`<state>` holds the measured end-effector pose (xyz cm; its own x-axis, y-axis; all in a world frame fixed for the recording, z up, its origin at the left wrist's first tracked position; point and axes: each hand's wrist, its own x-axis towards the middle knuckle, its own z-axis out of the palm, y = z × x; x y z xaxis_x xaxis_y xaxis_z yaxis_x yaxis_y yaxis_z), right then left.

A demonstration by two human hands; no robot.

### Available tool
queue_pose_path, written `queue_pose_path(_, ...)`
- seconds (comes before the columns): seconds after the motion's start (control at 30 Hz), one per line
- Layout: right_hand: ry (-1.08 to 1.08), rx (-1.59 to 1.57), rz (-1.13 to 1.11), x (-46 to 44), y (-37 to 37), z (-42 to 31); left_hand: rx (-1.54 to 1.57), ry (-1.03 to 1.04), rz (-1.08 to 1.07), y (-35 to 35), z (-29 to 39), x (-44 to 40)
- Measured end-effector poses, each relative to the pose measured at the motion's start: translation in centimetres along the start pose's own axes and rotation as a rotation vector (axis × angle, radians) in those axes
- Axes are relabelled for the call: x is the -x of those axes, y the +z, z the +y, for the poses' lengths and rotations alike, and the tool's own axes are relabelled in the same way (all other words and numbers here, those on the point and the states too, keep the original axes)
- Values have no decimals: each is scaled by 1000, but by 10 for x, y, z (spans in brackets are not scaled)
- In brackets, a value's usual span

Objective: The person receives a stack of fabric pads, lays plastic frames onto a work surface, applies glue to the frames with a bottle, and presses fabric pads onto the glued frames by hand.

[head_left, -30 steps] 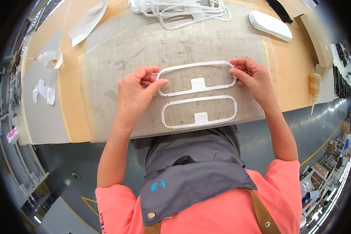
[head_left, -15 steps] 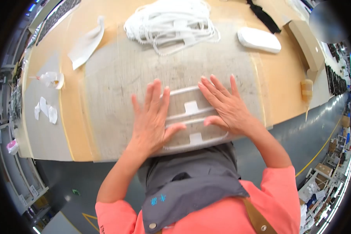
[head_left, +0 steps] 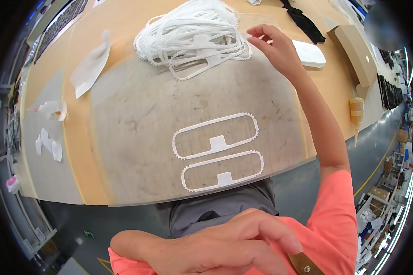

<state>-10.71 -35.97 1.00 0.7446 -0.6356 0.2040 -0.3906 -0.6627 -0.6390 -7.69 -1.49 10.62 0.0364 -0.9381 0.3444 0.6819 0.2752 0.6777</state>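
Two flat white frames with toothed ends and an inner tab lie one above the other on the grey mat: the upper frame and the lower frame. They lie slightly apart and tilted. Beyond them is a tangled pile of white frames. My right hand is at the pile's right edge, thumb and fingers a little apart, with nothing visible between them. Close to the camera, low in front of my chest, my left hand has bent, spread fingers and holds nothing visible; its palm is hidden.
A white sheet, a small bottle and white scraps lie at the left. At the right are a white stack, a black strip, a cardboard box and an amber bottle.
Both hands have left the upper frame, which now lies flat above the other. My right hand has moved up to the pile; my left hand has come back towards my chest.
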Motion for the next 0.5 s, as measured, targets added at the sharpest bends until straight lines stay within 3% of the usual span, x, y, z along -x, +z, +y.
queue_pose_path(0.13, 11, -23, -6, -24, 11, 6, -138, -50, -47, -26, 17, -1)
queue_pose_path(0.3, -15, -19, -20, -45, 28, 15, -211, -340, 236, -35, 41, -5)
queue_pose_path(0.5, 3, 56, -79, -57, 31, 16, -85, -423, 486, -45, 30, 8)
